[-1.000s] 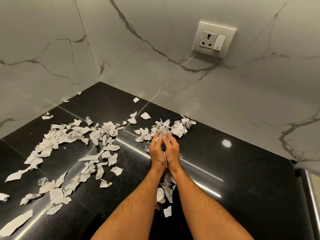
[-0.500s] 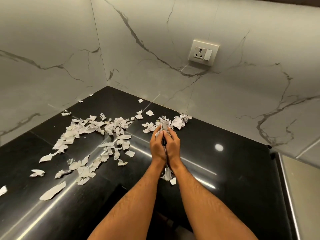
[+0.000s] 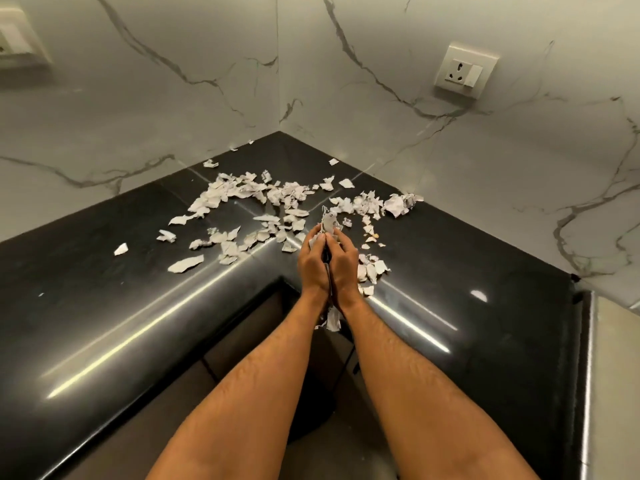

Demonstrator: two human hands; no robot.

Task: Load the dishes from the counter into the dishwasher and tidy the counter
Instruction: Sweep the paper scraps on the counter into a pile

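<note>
Torn white paper scraps (image 3: 249, 199) lie scattered over the black corner counter (image 3: 104, 306). My left hand (image 3: 313, 263) and my right hand (image 3: 343, 266) are pressed together, palm to palm, with a bunch of paper scraps (image 3: 329, 221) held between them. Bits of the bunch stick out above my fingertips and hang below my wrists near the counter's inner edge. A small heap of scraps (image 3: 372, 270) lies just right of my right hand. A crumpled piece (image 3: 396, 206) sits further back near the wall.
Marble walls meet in the corner behind the counter. One wall socket (image 3: 465, 71) sits on the right wall, another socket (image 3: 17, 43) at the far left. The counter's inner front edge curves below my forearms, with floor beneath. A pale surface (image 3: 616, 375) adjoins the counter's right end.
My joined hands have drawn back from the corner toward the counter's inner edge, carrying the bunch of scraps. The view has pulled back, showing more counter and the left socket.
</note>
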